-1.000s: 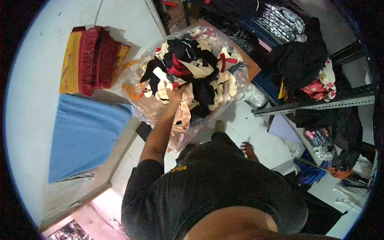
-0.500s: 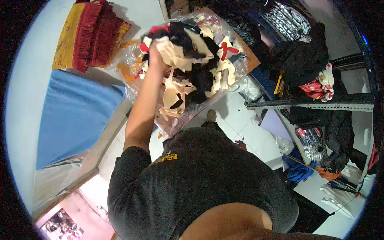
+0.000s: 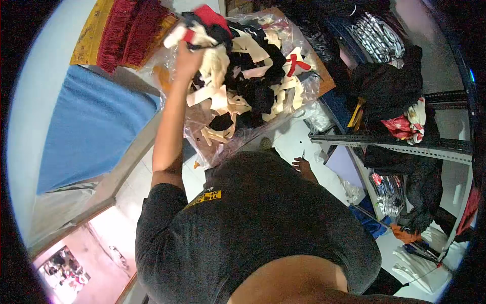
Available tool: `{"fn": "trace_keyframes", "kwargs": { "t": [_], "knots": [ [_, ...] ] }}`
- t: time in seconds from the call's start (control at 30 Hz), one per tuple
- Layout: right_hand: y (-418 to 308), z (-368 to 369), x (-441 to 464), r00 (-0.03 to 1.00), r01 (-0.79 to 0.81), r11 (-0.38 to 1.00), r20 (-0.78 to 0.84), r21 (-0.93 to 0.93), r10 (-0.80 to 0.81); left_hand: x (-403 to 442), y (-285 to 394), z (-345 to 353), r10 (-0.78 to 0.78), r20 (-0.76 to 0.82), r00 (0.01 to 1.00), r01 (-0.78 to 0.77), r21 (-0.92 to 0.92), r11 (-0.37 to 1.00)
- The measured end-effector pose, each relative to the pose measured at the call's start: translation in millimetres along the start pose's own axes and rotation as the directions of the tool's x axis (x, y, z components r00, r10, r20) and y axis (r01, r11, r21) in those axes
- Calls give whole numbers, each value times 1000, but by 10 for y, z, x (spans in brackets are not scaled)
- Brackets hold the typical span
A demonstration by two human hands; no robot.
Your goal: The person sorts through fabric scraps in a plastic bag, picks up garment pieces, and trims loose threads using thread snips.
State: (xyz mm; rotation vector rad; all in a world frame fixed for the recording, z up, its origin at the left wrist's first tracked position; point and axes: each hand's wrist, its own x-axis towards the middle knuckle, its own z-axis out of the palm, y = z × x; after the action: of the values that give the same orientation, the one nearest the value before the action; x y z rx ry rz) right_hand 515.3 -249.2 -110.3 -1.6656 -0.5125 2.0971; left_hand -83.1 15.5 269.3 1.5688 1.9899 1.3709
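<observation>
My left hand is closed around a bunch of fabric scraps, cream, black and red, lifted at the left side of a heap. Beneath lies the rest of the heap, mixed cream and black cuttings with a red strip on its right. Clear plastic sheeting spreads under the heap. My right hand hangs low beside my body, over the floor. A thin, pointed item sticks up from its fingers; it is too small to name.
A blue cloth drapes at the left, below folded maroon fringed textiles. On the right stands a perforated metal rack with dark garments and plastic-wrapped packs. White floor tiles show between heap and rack.
My left hand has moved slightly up and left with the scraps, which now hang more loosely and spread out. My right hand has risen a little and shows more.
</observation>
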Motion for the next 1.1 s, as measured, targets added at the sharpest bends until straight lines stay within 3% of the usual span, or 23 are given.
{"fn": "trace_keyframes", "kwargs": {
  "t": [0.03, 0.1, 0.17, 0.2, 0.23, 0.27, 0.3, 0.37, 0.4, 0.43, 0.5, 0.53, 0.57, 0.6, 0.63, 0.67, 0.73, 0.77, 0.8, 0.83, 0.93, 1.03, 1.1],
  "knots": [
    [-19, -1, -78, 998, 60, 998, 19, -26, -59, -129, -134, 154, -283, 108, 953, 252, 239, 938],
    [-48, -56, -30, 994, -94, 987, -75, -129, 84, -571, -291, 376, -294, 388, 874, 256, 147, 955],
    [108, -243, 80, 999, -54, 993, -2, -103, 54, -1107, -713, 784, -216, 644, 734, 130, 179, 975],
    [97, -121, -32, 977, -88, 982, -205, -165, 53, -1333, -642, 780, -158, 707, 690, -7, 225, 974],
    [36, -43, -58, 978, -88, 983, -203, -162, 53, -1557, -556, 770, -99, 763, 639, -149, 248, 957],
    [211, -261, 117, 994, -64, 992, -95, -111, 54, -1599, -616, 855, -158, 904, 398, -216, 260, 941],
    [243, -301, 110, 999, -41, 991, -26, -130, 38, -1576, -546, 849, -158, 905, 394, -215, 258, 942],
    [198, -273, 30, 999, -19, 989, 40, -148, 25, -1459, -322, 770, -120, 911, 395, -22, 140, 990],
    [122, -214, -13, 999, -36, 993, 26, -110, 39, -1272, 241, 502, -15, 788, 616, -246, 210, 946],
    [48, -144, -58, 999, -19, 997, 31, -71, 22, -1053, 458, 392, -32, 805, 592, -42, 71, 997],
    [10, -131, -50, 999, 13, 1000, 41, 7, -14, -666, 385, 467, 159, 648, 745, 101, -345, 933],
    [-59, -205, 16, 932, -174, 940, 358, 295, 60, -480, 483, 466, 177, 389, 904, -59, -297, 953],
    [4, -436, 209, 764, -423, 773, 645, 473, 23, -258, 486, 469, 213, 202, 956, -159, -253, 954],
    [-156, -75, -29, 990, -120, 992, -75, 33, 122, -6, 297, 562, 248, 75, 966, -247, -17, 969],
    [-200, -48, -46, 989, -118, 993, -84, 5, 118, 163, 27, 674, 304, -39, 952, -287, 228, 930],
    [-247, 27, -139, 994, -54, 998, -102, -44, 49, 196, -187, 750, 306, -39, 951, -290, 225, 930],
    [-233, 59, -254, 996, 24, 994, -79, -110, -33, 153, -643, 948, -61, 183, 981, -37, 489, 871],
    [-229, 33, -304, 998, 43, 991, -39, -128, -48, 94, -961, 1127, -385, 358, 850, 202, 454, 868],
    [-130, -192, -135, 999, -33, 997, 15, -68, 34, -106, -1109, 1250, -359, 367, 858, 211, 386, 898],
    [1, -481, -12, 939, -11, 992, 343, 125, -33, -299, -1023, 1281, -314, 302, 900, 103, 552, 827],
    [41, -215, -327, 1000, 21, 1000, -23, -11, -21, -569, -922, 1324, -308, 271, 912, 82, 614, 785],
    [175, -168, -324, 1000, -3, 1000, -9, -7, 3, -568, -743, 1150, -379, 307, 873, 112, 630, 769],
    [226, -145, -311, 1000, -4, 1000, 4, -5, 4, -460, -583, 975, -312, 339, 888, -11, 692, 722]
  ]
}}
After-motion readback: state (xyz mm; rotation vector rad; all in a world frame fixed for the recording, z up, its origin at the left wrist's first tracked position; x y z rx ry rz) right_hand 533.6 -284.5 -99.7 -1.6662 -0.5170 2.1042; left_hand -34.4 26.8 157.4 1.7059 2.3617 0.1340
